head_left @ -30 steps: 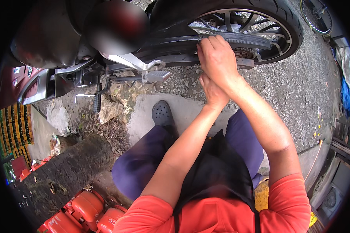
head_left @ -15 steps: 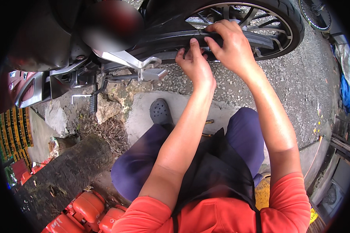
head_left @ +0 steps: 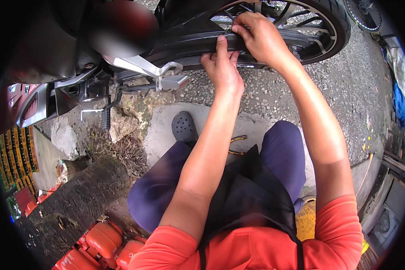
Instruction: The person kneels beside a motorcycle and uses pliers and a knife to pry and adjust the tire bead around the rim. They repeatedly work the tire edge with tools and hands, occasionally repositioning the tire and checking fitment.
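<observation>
A motorcycle stands on its side of the path, with a black swingarm (head_left: 184,45) and a long black guard strip (head_left: 292,37) across the spoked rear wheel (head_left: 335,31). My left hand (head_left: 222,74) grips the black strip from below, thumb on its face and fingers curled under it. Just to the right and higher, my right hand (head_left: 261,38) has bent fingertips pinched at the strip's upper edge; what lies between them is too small to make out. A silver footrest bracket (head_left: 171,82) juts out left of my hands.
A yellow-handled tool (head_left: 238,138) lies on the concrete slab (head_left: 160,123) between my knees. A dark log (head_left: 67,202) and orange cylinders (head_left: 101,238) sit at lower left. A bicycle wheel (head_left: 364,13) is at upper right, above plastic sheeting (head_left: 400,108).
My hands were overlapped at the wheel; they have separated, the left coming up onto the strip and the right shifting upward. The tool between my knees has come more into view.
</observation>
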Action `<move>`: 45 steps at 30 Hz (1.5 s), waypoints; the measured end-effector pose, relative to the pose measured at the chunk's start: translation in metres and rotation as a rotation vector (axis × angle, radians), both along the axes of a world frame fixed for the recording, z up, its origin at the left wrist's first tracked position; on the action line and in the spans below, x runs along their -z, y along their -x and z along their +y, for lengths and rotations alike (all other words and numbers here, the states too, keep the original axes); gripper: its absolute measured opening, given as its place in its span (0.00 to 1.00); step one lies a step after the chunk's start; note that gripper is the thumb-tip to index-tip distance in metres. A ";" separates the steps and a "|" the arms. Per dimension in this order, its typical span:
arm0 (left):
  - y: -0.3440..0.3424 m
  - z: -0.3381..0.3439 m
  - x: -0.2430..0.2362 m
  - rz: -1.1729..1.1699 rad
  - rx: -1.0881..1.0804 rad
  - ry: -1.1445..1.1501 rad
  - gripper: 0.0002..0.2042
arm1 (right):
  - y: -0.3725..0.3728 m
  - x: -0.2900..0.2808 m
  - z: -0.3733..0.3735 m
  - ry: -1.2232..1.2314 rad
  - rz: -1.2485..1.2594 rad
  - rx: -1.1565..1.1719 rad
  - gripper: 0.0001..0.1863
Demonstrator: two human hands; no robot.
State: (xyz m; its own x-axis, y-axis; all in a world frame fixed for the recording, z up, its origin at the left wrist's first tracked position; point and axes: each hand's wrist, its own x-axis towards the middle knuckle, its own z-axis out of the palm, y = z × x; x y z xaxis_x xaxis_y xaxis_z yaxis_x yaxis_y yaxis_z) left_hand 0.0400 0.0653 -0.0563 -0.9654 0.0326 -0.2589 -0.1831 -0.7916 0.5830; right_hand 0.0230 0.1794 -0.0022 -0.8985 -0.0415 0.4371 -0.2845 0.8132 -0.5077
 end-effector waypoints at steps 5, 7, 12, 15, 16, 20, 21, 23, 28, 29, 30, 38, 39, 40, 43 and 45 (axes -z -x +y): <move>0.000 0.000 0.001 -0.033 -0.002 0.054 0.24 | 0.002 0.006 0.007 0.152 -0.093 -0.134 0.12; 0.002 0.001 0.002 -0.033 -0.007 0.063 0.24 | -0.002 -0.001 0.012 0.075 -0.006 -0.254 0.12; 0.001 0.007 -0.002 -0.094 -0.041 0.079 0.26 | -0.003 0.002 0.014 -0.109 0.189 -0.236 0.11; 0.003 0.004 -0.002 -0.072 -0.018 0.077 0.27 | -0.022 0.001 0.018 -0.021 0.360 -0.091 0.09; 0.001 0.003 -0.006 -0.119 -0.058 0.186 0.25 | -0.044 -0.002 0.025 -0.021 0.339 -0.082 0.09; -0.037 -0.016 -0.016 0.100 -0.172 0.812 0.23 | -0.159 0.091 0.066 -0.027 -0.034 -0.091 0.07; -0.045 -0.022 -0.015 0.274 -0.182 1.001 0.24 | -0.189 0.132 0.068 -0.082 -0.246 -0.133 0.08; -0.051 -0.023 -0.031 0.638 -0.128 1.275 0.15 | -0.233 0.206 0.051 -0.176 -0.272 -0.326 0.15; -0.009 -0.022 -0.122 1.242 0.084 1.933 0.08 | -0.284 0.287 -0.012 -0.295 -0.200 -0.592 0.19; 0.003 -0.022 -0.137 1.284 0.166 2.072 0.09 | -0.291 0.296 -0.013 -0.301 -0.242 -0.607 0.20; 0.014 -0.028 -0.144 1.329 0.260 2.149 0.09 | -0.295 0.301 -0.012 -0.291 -0.279 -0.628 0.20; 0.054 -0.037 -0.128 1.463 0.580 2.377 0.10 | -0.321 0.326 0.014 0.077 -0.665 -0.633 0.23; 0.056 -0.036 -0.127 1.473 0.563 2.347 0.10 | -0.326 0.326 0.023 0.175 -0.728 -0.604 0.23; 0.058 -0.034 -0.126 1.483 0.547 2.317 0.09 | -0.328 0.326 0.033 0.294 -0.784 -0.565 0.24; 0.063 -0.030 -0.124 1.476 0.559 2.320 0.08 | -0.334 0.314 0.057 0.761 -0.966 -0.345 0.25; 0.068 -0.032 -0.122 1.449 0.582 2.349 0.07 | -0.330 0.285 0.062 1.052 -1.087 -0.029 0.23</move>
State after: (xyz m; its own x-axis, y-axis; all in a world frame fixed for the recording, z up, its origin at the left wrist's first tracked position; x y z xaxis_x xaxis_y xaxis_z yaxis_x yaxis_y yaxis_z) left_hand -0.0282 0.0336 0.0660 -0.5423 0.8391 0.0422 0.8244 0.5412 -0.1656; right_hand 0.3533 0.2409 -0.2871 -0.7991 -0.1645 -0.5782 0.5915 -0.0431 -0.8052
